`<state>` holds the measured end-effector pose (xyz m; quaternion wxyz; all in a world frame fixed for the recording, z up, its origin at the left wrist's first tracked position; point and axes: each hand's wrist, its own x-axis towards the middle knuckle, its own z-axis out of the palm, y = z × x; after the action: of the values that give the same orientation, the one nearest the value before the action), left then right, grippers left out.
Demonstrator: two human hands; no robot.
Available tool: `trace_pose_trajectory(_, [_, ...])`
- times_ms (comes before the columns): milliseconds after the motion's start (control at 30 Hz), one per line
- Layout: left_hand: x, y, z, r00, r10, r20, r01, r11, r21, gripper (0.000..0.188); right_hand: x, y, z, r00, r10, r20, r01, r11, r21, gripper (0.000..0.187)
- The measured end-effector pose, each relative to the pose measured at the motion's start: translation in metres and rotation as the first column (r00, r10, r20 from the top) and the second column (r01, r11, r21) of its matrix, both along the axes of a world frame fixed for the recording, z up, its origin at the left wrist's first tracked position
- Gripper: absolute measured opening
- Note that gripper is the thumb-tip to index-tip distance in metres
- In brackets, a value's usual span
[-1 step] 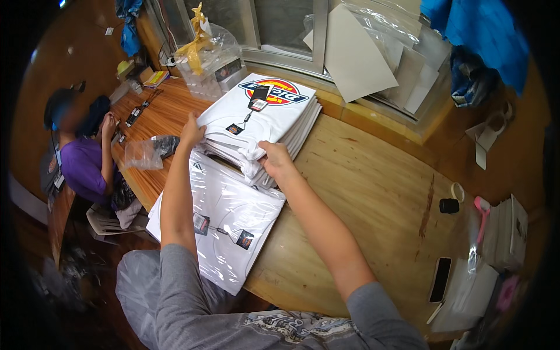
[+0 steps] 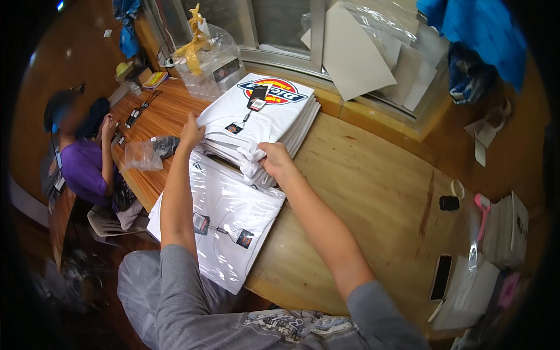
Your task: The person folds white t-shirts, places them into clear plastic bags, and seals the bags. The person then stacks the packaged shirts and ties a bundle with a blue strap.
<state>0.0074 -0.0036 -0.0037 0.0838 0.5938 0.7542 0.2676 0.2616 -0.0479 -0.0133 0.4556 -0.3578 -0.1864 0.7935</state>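
A pile of folded white T-shirts (image 2: 300,129) lies on the table by the window. The top T-shirt (image 2: 224,111) has a red, yellow and blue printed logo, a black tag and a hang tag on a cord. At its left edge, my left hand (image 2: 191,132) is closed on the cloth. My right hand (image 2: 275,158) pinches the bunched near edge, its thumb over the fabric. Closer to me, more folded white T-shirts in clear plastic (image 2: 233,210) lie partly beneath my left forearm, overhanging the table's front edge.
Bare wood of the tabletop (image 2: 350,175) stretches to the right, where a phone (image 2: 441,277), a pink-handled tool (image 2: 482,216) and a roll of tape (image 2: 457,189) lie. A clear bag of boxes (image 2: 213,73) stands behind. A person in purple (image 2: 86,166) sits at the left.
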Motion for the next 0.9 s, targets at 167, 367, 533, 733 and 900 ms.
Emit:
trace_pose_trajectory(167, [0.055, -0.048, 0.041, 0.937, -0.256, -0.236, 0.327, 0.882, 0.340, 0.029, 0.057, -0.026, 0.021, 0.994, -0.049, 0.099, 0.022, 0.967, 0.252, 0.042])
trace_pose_trajectory(367, [0.178, -0.175, 0.013, 0.848, -0.448, -0.282, 0.529, 0.706, 0.470, 0.020, 0.215, -0.147, 0.004, 0.981, -0.019, 0.194, -0.061, 0.915, 0.398, 0.052])
trace_pose_trajectory(533, [0.273, -0.316, -0.038, 0.784, -0.620, -0.017, 0.605, 0.759, 0.240, 0.016, 0.316, -0.303, -0.027, 0.915, -0.044, 0.400, -0.023, 0.987, 0.161, 0.054])
trace_pose_trajectory(733, [0.302, -0.413, -0.058, 0.474, -0.828, 0.300, 0.872, 0.488, -0.031, 0.028, 0.383, -0.449, -0.045, 0.700, 0.027, 0.713, -0.075, 0.997, 0.036, 0.043])
trace_pose_trajectory(900, [0.309, -0.401, -0.011, 0.453, -0.852, 0.262, 0.799, 0.257, -0.544, 0.050, 0.458, -0.460, -0.029, 0.078, -0.155, 0.985, 0.259, 0.957, 0.130, 0.016])
